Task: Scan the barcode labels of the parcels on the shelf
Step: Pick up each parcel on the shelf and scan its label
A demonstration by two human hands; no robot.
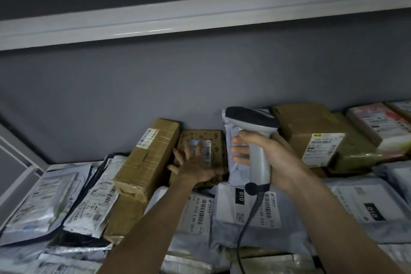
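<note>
The fingers (239, 154) of the right hand (273, 158) are wrapped around the grip of the barcode scanner (258, 147), head pointing toward 10 o'clock, probably to aim at the label (203, 151). The left hand (193, 165) lies flat with fingers (185, 150) spread against the small patterned box (201, 158), apparently to steady it upright so the label faces the scanner. This box stands between the long cardboard box (146, 158) at 9 o'clock and a grey mailer (233, 162) at 3 o'clock. Further parcels (249, 213) lie at 6 o'clock on the shelf (20, 187).
</note>
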